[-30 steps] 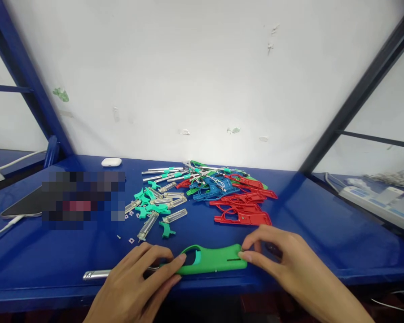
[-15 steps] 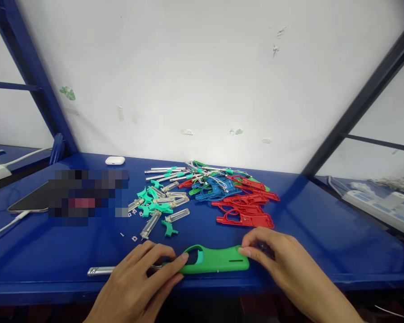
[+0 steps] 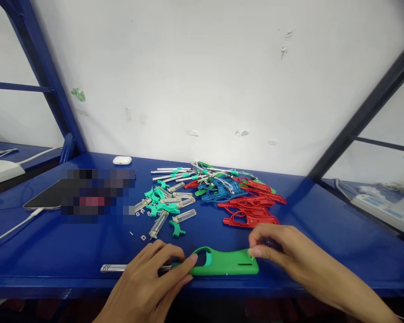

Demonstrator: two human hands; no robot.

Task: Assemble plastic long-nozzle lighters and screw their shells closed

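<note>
A green plastic handle [image 3: 227, 263] with a metal rod [image 3: 117, 268] sticking out to its left lies near the front edge of the blue table [image 3: 323, 233]. My left hand [image 3: 155, 280] rests on the rod, fingers curled against the handle's looped left end. My right hand [image 3: 276, 249] pinches the handle's upper right corner between thumb and forefinger; a tiny pale piece shows at the fingertips.
Behind the handle lie red handle shells [image 3: 251, 208], blue shells [image 3: 218, 190], teal triggers and clear tubes [image 3: 163, 204], metal rods [image 3: 170, 171] and small square bits [image 3: 143, 237]. A phone with cable [image 3: 43, 199] and a white earbud case [image 3: 122, 160] sit left. A power strip [image 3: 387, 204] lies right.
The view has shifted, so everything sits a little further right in the picture. My right fingers have tightened into a pinch at the handle's right corner. The left hand stays on the rod.
</note>
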